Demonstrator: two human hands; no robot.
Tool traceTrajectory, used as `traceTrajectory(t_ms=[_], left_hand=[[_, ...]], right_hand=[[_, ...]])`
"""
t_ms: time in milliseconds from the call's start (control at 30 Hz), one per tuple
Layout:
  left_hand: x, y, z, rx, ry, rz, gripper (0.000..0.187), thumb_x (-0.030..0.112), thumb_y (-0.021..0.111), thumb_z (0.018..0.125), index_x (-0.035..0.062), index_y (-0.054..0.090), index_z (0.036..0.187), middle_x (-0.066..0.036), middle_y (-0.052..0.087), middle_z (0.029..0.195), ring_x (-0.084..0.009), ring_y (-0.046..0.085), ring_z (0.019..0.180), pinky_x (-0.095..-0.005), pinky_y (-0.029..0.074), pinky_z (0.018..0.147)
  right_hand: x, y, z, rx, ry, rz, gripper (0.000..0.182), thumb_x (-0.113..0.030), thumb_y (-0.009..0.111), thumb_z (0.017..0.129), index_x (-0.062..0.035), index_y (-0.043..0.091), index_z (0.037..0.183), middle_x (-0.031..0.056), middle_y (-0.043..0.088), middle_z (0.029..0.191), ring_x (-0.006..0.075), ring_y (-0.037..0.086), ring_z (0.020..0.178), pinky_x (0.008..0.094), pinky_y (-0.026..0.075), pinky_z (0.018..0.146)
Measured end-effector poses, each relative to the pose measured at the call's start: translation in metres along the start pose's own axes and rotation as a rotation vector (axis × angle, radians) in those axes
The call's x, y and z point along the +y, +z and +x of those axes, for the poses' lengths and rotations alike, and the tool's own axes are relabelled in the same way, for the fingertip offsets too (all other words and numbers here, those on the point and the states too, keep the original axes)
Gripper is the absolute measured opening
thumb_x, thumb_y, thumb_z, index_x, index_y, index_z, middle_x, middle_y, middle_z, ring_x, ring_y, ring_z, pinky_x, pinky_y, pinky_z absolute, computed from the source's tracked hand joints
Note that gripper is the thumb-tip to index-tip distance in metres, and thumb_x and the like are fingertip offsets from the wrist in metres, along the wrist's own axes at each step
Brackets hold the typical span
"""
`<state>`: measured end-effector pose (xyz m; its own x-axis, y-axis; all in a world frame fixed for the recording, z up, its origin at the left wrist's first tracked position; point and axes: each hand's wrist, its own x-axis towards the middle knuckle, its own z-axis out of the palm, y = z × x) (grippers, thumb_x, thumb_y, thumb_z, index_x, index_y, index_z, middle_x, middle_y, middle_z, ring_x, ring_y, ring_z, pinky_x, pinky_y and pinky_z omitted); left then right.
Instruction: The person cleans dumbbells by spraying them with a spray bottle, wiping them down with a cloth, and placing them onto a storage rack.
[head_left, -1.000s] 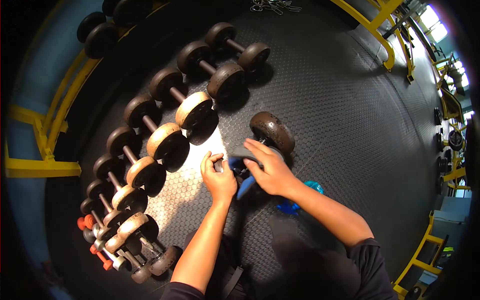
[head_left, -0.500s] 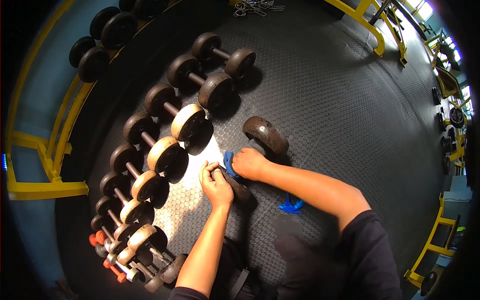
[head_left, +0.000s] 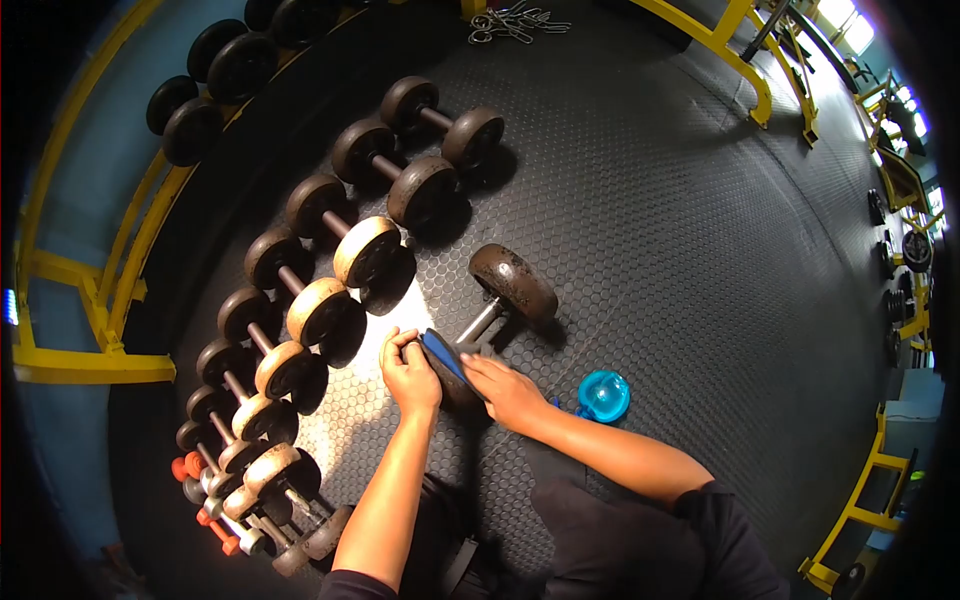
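A dark, worn dumbbell lies on the floor in front of me, its far round head (head_left: 513, 283) and bare metal handle (head_left: 480, 322) in plain view. My left hand (head_left: 411, 378) curls its fingers over the edge of the near head (head_left: 458, 392), which the hands partly cover. A folded blue cloth (head_left: 442, 354) rests against the inner side of that near head. With fingers nearly straight, my right hand (head_left: 508, 392) presses the cloth there from the handle side. Right of this hand stands a turquoise see-through bottle (head_left: 604, 396) with a blue part beside it.
A row of dumbbells (head_left: 366, 251) curves along the left, large ones far off and small ones near. Yellow racks (head_left: 95, 366) line the left wall. Metal clips (head_left: 520, 22) lie at the top. Black textured rubber matting (head_left: 680, 240) covers the floor.
My right hand has slid toward me along the dumbbell, baring its handle, and its fingers have straightened. The cloth now lies flatter against the near head. The turquoise bottle has come into view.
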<state>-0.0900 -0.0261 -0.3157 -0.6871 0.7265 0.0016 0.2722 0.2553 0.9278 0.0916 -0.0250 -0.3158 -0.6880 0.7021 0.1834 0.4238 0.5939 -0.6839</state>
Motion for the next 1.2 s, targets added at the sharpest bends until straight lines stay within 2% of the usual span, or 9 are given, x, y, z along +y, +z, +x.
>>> traceTrajectory(t_ms=[167, 367, 567, 633, 667, 833, 933, 967, 1200], left_hand=[[-0.002, 0.002, 0.001, 0.025, -0.027, -0.013, 0.019, 0.007, 0.053, 0.090, -0.0009, 0.068, 0.099, -0.024, 0.059, 0.128, -0.0344, 0.053, 0.124, -0.0425, 0.038, 0.108], [0.027, 0.000, -0.004, 0.019, -0.074, 0.017, 0.035, 0.004, 0.052, 0.089, -0.0042, 0.055, 0.123, -0.024, 0.056, 0.126, -0.0361, 0.054, 0.120, -0.0433, 0.040, 0.106], [0.045, -0.010, -0.003, -0.123, -0.016, 0.374, 0.042, 0.009, 0.046, 0.090, -0.0028, 0.050, 0.130, -0.025, 0.053, 0.127, -0.0418, 0.049, 0.121, -0.0476, 0.036, 0.108], [0.046, -0.007, -0.001, -0.188, 0.058, 0.456, 0.041, 0.011, 0.045, 0.090, -0.0021, 0.052, 0.128, -0.024, 0.053, 0.128, -0.0413, 0.048, 0.123, -0.0486, 0.034, 0.109], [0.046, -0.008, -0.005, -0.188, 0.033, 0.446, 0.041, 0.011, 0.045, 0.090, -0.0021, 0.052, 0.128, -0.024, 0.053, 0.128, -0.0413, 0.048, 0.123, -0.0486, 0.034, 0.109], [0.053, -0.042, 0.023, -0.605, -0.041, 0.447, 0.052, 0.015, 0.044, 0.094, -0.0002, 0.036, 0.144, -0.025, 0.042, 0.142, -0.0431, 0.037, 0.135, -0.0484, 0.028, 0.116], [0.079, -0.068, 0.063, -0.860, -0.212, 0.407, 0.059, 0.022, 0.049, 0.096, -0.0010, 0.030, 0.148, -0.027, 0.039, 0.148, -0.0400, 0.036, 0.139, -0.0437, 0.028, 0.117], [0.093, -0.079, 0.076, -0.885, -0.153, 0.488, 0.059, 0.024, 0.050, 0.097, -0.0016, 0.031, 0.147, -0.027, 0.039, 0.147, -0.0394, 0.037, 0.139, -0.0439, 0.030, 0.117], [0.158, -0.184, 0.163, -0.767, -0.290, 0.316, 0.058, 0.019, 0.055, 0.098, 0.0016, 0.031, 0.148, -0.027, 0.046, 0.142, -0.0399, 0.046, 0.133, -0.0450, 0.036, 0.113]], right_hand=[[0.020, -0.011, -0.033, -0.432, 0.450, 0.303, 0.047, -0.024, 0.067, 0.088, 0.0019, 0.056, 0.125, 0.0227, 0.058, 0.121, 0.0409, 0.057, 0.114, 0.0461, 0.049, 0.093], [0.011, -0.040, -0.006, -0.282, 0.541, 0.274, 0.045, -0.037, 0.074, 0.085, 0.0020, 0.065, 0.105, 0.0224, 0.063, 0.111, 0.0394, 0.060, 0.106, 0.0448, 0.050, 0.089], [0.021, -0.049, 0.061, -0.068, 1.359, 1.012, 0.037, -0.039, 0.074, 0.088, -0.0030, 0.066, 0.082, 0.0039, 0.063, 0.077, 0.0120, 0.058, 0.066, 0.0279, 0.048, 0.061], [0.025, -0.050, 0.075, -0.069, 1.521, 1.082, 0.038, -0.040, 0.074, 0.088, -0.0031, 0.065, 0.089, 0.0028, 0.064, 0.082, 0.0121, 0.058, 0.068, 0.0273, 0.048, 0.061], [0.038, -0.035, 0.067, -0.111, 1.509, 1.164, 0.068, -0.052, 0.075, 0.084, -0.0037, 0.055, 0.128, 0.0138, 0.061, 0.126, 0.0230, 0.059, 0.112, 0.0399, 0.045, 0.098], [0.023, -0.004, 0.099, 0.368, 1.693, 1.337, 0.081, -0.048, 0.080, 0.081, -0.0063, 0.045, 0.142, 0.0156, 0.053, 0.136, 0.0340, 0.046, 0.133, 0.0472, 0.030, 0.116], [0.028, 0.026, 0.115, 0.736, 1.538, 1.621, 0.062, -0.040, 0.080, 0.084, -0.0071, 0.056, 0.130, 0.0112, 0.059, 0.128, 0.0313, 0.058, 0.120, 0.0422, 0.042, 0.107], [0.031, 0.028, 0.120, 0.720, 1.555, 1.615, 0.044, -0.040, 0.081, 0.083, -0.0076, 0.062, 0.105, 0.0086, 0.064, 0.104, 0.0271, 0.062, 0.099, 0.0385, 0.049, 0.091], [0.017, 0.024, 0.124, 0.777, 1.750, 1.506, 0.028, -0.021, 0.068, 0.085, -0.0168, 0.044, 0.072, 0.0002, 0.042, 0.065, 0.0175, 0.044, 0.061, 0.0371, 0.043, 0.063]])
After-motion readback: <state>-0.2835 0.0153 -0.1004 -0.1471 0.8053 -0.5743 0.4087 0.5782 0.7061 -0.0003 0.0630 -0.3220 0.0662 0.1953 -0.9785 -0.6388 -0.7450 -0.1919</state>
